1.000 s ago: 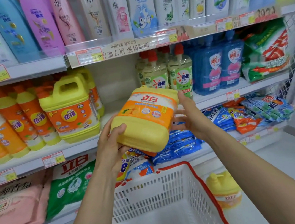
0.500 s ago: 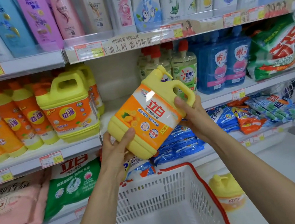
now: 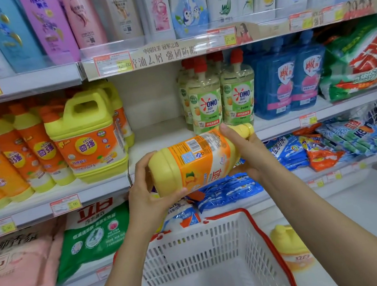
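Note:
A yellow detergent jug point(image 3: 194, 163) with an orange label lies on its side in the air in front of the middle shelf, cap to the right, barcode side up. My left hand point(image 3: 146, 195) grips its base, thumb under the lower edge. My right hand point(image 3: 245, 150) grips the neck and handle end, fingers curled over the top. A white shopping basket point(image 3: 204, 243) with a red rim stands right below the jug, and nothing shows inside it.
The middle shelf point(image 3: 153, 135) has a bare gap between a big yellow jug point(image 3: 87, 136) and OMO bottles point(image 3: 220, 101). Blue bottles point(image 3: 289, 83) stand further right. Bagged powders fill the lower shelf. Another yellow jug point(image 3: 290, 249) stands on the floor beside the basket.
The jug has been turned in both hands from tilted upright with its front label showing to lying on its side with the barcode up. It has also come slightly lower.

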Tool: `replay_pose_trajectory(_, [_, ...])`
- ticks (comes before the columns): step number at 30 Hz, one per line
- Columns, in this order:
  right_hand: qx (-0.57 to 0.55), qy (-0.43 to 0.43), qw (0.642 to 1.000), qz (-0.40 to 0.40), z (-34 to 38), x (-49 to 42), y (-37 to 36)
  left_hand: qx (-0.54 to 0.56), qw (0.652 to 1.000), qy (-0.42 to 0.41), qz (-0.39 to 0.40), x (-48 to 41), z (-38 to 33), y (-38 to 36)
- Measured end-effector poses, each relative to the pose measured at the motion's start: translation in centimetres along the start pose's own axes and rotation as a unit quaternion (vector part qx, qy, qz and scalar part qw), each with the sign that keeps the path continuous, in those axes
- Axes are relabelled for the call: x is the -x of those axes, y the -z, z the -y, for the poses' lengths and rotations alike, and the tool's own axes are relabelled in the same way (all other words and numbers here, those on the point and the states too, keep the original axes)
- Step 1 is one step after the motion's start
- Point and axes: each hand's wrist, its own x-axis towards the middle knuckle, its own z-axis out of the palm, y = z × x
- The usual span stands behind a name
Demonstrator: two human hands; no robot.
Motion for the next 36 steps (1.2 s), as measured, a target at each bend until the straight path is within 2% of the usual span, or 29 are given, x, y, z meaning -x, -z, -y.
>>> replay_pose_trajectory(4, [-0.088,0.084,0.992,-0.046,-1.1,0.0,-0.8,0.015,1.0,0.007,-0.004,-0.4,-0.5,-0.6])
replay_pose_trajectory(8, [-0.1,0.147,0.984,-0.028,-0.8,-0.2,-1.0,0.164,0.983,0.076,0.015,-0.9,-1.6,-1.1])
replay_pose_trajectory(10, [-0.081,0.169,0.982,-0.021,-0.9,-0.5,-0.7,0.255,0.956,0.143,0.011,-1.5,-2.0,-1.0])
replay_pose_trajectory(12, [-0.027,0.197,0.98,-0.023,-1.3,-0.6,-0.6,0.316,0.925,0.208,-0.028,-2.0,-2.0,-1.2])
replay_pose_trajectory(16, [0.088,0.237,0.967,-0.025,-1.7,-0.3,-0.6,0.29,0.916,0.267,-0.073,-2.1,-1.4,-1.7])
replay_pose_trajectory(20, [0.145,0.242,0.959,-0.001,-1.4,0.1,-0.3,0.292,0.901,0.298,-0.119,-2.1,-0.9,-1.3])
replay_pose_trajectory(23, [0.162,0.23,0.959,0.033,-0.7,0.3,-0.2,0.285,0.902,0.286,-0.151,-2.0,-0.7,-1.1])
replay_pose_trajectory(27, [0.033,0.105,0.987,0.119,-0.3,0.1,0.1,0.269,0.916,0.238,-0.177,-1.8,-0.8,-1.0])
replay_pose_trajectory(29, [0.006,0.081,0.992,0.094,-0.4,0.0,-0.1,0.269,0.921,0.222,-0.175,-1.7,-0.8,-0.9])
replay_pose_trajectory(31, [-0.007,0.092,0.994,0.05,-0.7,-0.2,-0.1,0.268,0.923,0.225,-0.16,-1.7,-0.8,-0.9])
replay_pose_trajectory(36, [-0.04,0.121,0.987,0.1,-0.7,-0.8,1.3,0.313,0.911,0.249,-0.1,-1.9,-0.7,-0.9])
